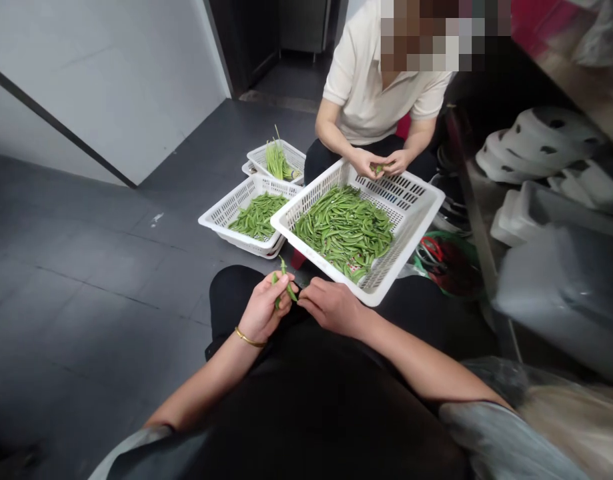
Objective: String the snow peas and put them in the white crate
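Observation:
My left hand (265,307), with a gold bangle at the wrist, is closed around a few green pea pods (282,283) above my lap. My right hand (331,305) pinches the end of one of those pods just beside the left. Right in front of my hands stands a large white slotted basket (416,223) heaped with green pods (346,230). A smaller white basket (225,215) to its left holds a thinner layer of pods.
Across the large basket a person in a cream shirt sits with both hands (379,162) on a pod. A third small basket (291,157) behind holds stringy trimmings. Grey tiled floor spreads left. Shelving with white containers (536,143) stands right.

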Motion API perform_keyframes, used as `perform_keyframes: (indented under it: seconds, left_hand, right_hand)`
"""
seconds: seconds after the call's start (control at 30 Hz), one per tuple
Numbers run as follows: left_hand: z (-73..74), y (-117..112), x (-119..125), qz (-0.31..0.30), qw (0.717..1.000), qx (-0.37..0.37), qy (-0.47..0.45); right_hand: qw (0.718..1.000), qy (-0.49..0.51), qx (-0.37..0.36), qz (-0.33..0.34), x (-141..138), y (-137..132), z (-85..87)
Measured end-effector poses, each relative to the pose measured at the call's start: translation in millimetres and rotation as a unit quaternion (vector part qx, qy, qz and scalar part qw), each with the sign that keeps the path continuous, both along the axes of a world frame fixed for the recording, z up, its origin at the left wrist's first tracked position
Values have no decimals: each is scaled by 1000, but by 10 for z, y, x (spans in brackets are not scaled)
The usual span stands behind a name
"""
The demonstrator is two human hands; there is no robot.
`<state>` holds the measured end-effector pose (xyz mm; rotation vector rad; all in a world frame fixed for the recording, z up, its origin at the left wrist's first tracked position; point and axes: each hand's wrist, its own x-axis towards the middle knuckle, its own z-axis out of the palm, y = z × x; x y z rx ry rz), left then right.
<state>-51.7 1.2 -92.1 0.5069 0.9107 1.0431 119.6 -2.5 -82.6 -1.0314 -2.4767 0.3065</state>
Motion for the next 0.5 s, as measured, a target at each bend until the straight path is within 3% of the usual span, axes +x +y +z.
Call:
perform_keyframes:
  seconds: [0.13,0.23,0.33,0.4,0.5]
  left_hand:
    - [-17,-40,14,11,997,35,65]
    - [-60,-57,-9,-35,996,37,76]
    - [-115,-67,-45,-164,986,-4,38]
    - [-132,-65,-76,-240,971,-14,3]
    - [-118,-46,-142,-281,959,-4,-29]
  right_hand:
    - [997,-50,67,5,-56,-15,-47]
    - [995,-51,71,40,-78,-46,-73]
    - [990,15,-24,136,-50,-53,-34]
    - [976,96,-114,159,49,0,26]
    - [954,218,-199,60,336,163,122]
